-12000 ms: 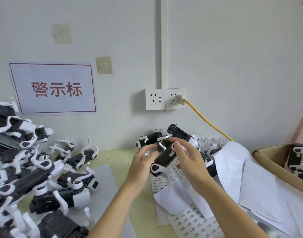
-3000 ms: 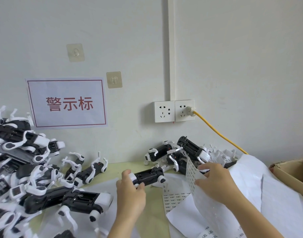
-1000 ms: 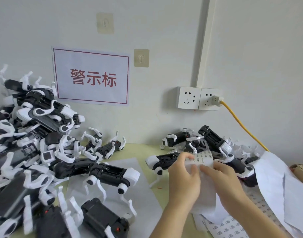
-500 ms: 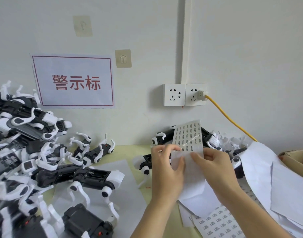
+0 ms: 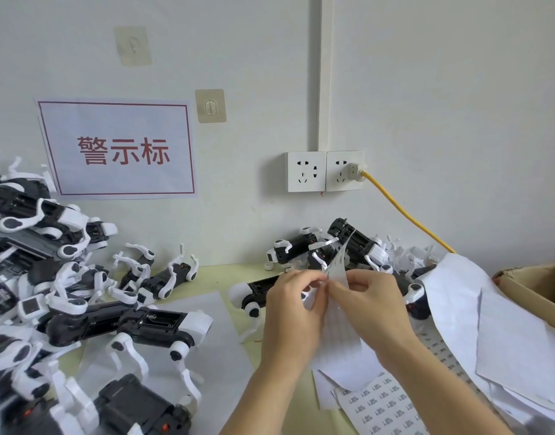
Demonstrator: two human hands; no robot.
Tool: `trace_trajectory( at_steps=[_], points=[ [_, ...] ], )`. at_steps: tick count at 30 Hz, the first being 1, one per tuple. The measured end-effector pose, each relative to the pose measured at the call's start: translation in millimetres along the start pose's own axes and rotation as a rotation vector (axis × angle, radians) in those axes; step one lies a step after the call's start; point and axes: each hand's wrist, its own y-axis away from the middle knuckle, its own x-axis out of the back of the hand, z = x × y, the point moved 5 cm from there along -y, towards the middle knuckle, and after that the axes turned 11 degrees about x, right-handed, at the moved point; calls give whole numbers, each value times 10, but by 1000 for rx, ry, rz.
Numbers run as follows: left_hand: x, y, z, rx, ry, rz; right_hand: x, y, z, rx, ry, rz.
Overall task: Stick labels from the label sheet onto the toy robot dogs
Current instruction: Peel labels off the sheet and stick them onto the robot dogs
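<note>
While both hands work the white paper label sheet (image 5: pixel 338 271) at its top edge: left hand (image 5: pixel 293 312) pinching the sheet from the left with thumb and forefinger curled together, right hand (image 5: pixel 372 309) pinching from the right, fingertips (image 5: pixel 334 285) nearly meeting the left ones. Looks like picking one label off the backing (label itself too small to make out). Sheet held up, bending back past the fingertips toward the wall.

Target probably the black-and-white plastic toy robot dog (image 5: pixel 257 291) lying on the green tabletop (image 5: pixel 219 271) just behind and left of the left knuckles, partly hidden by them. More dogs piled beyond the fingertips (image 5: pixel 354 246) and in a heap far left (image 5: pixel 50 246).

Risks from here:
- label tearing or curling onto itself if peeled too fast or at a sharp angle
- adhesive sticking to fingertips, then a skewed placement
- loose white backing sheets (image 5: pixel 489 324) right of the right wrist sliding off or snagging a sleeve-less forearm
- labelled and unlabelled dogs getting mixed, piles being close together
</note>
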Motion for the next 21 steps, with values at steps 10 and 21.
trace_trajectory(
  at_steps=[10, 21],
  points=[
    [-23, -23, -66, 117, 65, -45, -16, -9, -113, 247, 234, -76],
    [-39, -50, -144, 261, 132, -107, -47, -29, -49, 283, 294, -149]
  ],
)
